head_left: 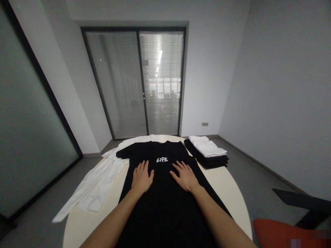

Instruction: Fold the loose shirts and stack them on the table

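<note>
While our left hand and right hand rest spread fingers flat on the black T-shirt, uneven pushing could bunch cloth beyond the fingers.

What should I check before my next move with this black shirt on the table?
1. Black shirt flat, LIFE print facing up: ok.
2. Left hand and right hand open, palms down on the shirt just below the print: ok.
3. Shirt's sleeve clear of the white garment: not ok, it seems to overlap it.
4. White garment wholly on the table: not ok, it hangs over the edge.
5. Folded stack apart from the shirt: cannot tell, the other sleeve ends close beside it.
6. Shirt's hem smooth: cannot tell, out of view.
</note>
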The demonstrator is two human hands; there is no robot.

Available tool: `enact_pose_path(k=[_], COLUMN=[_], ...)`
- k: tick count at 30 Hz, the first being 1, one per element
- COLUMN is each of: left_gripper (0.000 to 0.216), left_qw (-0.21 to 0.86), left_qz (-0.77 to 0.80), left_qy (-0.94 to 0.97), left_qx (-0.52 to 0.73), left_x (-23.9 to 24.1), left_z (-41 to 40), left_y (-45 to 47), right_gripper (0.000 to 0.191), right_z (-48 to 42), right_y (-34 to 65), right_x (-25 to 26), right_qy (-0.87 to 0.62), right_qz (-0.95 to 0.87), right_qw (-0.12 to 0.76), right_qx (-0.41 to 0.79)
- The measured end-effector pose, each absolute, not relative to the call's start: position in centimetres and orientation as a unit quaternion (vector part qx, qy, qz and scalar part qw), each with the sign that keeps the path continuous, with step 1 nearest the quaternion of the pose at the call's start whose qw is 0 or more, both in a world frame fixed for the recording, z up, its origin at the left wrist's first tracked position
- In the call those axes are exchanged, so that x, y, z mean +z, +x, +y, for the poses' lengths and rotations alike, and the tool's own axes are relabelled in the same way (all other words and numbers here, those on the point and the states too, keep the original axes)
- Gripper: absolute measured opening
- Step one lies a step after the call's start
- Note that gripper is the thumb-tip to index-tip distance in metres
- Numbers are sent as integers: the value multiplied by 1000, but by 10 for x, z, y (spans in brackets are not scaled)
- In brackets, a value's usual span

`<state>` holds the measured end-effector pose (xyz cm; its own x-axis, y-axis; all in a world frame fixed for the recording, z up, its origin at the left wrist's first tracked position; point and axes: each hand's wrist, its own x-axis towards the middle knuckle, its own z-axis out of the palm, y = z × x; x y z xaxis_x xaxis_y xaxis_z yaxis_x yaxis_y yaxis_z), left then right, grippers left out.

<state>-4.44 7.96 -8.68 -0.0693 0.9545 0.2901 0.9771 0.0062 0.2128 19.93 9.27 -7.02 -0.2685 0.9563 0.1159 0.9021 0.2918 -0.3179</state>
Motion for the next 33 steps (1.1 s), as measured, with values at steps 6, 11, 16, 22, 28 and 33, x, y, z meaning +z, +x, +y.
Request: enact_pose_path(k=[6,11,16,22,28,33], left_gripper=[59,56,56,58,58,58], left_qw=[33,15,-5,-24,-30,-32], left_qz=[-726,-685,-671,-645,-645,-646], left_qy=[-668,-706,-717,-748,-749,-748], left_qx=[-158,-177,-189,-156,-149,-150], left_x=[-71,-70,-80,-81,-82,-80], left_z=[109,125,124,127,130,130], left_y=[-21,-4,-4,-6,-6,-5], right_gripper=[61,44,31,34,27,42], right_z=[101,109,142,189,210,225], right_y=[200,201,198,189,201,224], right_x=[-78,-66,-45,-42,-57,-61], right_qy=[-590,-597,-615,-683,-673,-727], right_qz=[-787,-784,-779,-727,-725,-574], right_qw=[168,168,123,64,143,374], right_qx=[69,29,6,-27,-38,56])
